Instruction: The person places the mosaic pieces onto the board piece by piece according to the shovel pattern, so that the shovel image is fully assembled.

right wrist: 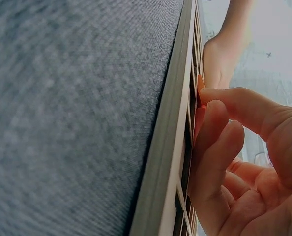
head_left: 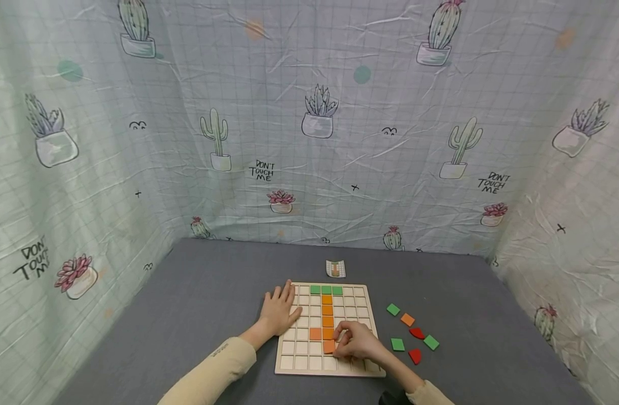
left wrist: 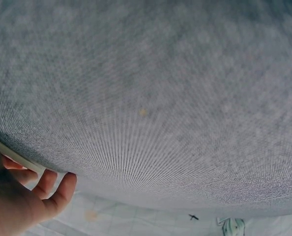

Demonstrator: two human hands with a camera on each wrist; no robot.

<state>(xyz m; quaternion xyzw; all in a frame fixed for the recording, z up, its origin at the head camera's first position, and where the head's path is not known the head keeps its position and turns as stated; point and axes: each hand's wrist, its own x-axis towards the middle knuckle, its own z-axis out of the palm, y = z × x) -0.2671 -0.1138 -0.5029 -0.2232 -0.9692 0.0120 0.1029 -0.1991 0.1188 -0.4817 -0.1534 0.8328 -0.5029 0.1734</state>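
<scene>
The wooden grid board [head_left: 301,363] lies flat on the grey tabletop [head_left: 203,298], which stretches wide to the board's left, past its far edge and, beyond a handful of loose pieces, to its right. The left hand [head_left: 279,310] rests on the board's left edge, fingers extended and spread, thumb reaching in over the cells, gripping no piece. The right hand [head_left: 357,341] is over the board's near half, fingers bent, pinching a skewed orange tile [head_left: 329,346] between thumb and fingertip at the middle column, second row from the near edge. Among the board's compartments, three green tiles [head_left: 326,290] fill the middle of the farthest row; four more orange tiles [head_left: 327,310] run down the middle column from them, with a paler orange square [head_left: 315,334] left of the nearest. Right of the board lie three green squares [head_left: 397,344], one orange square [head_left: 407,319] and two red wedges [head_left: 415,356]. Just beyond its far edge sits a small printed card [head_left: 335,269].
</scene>
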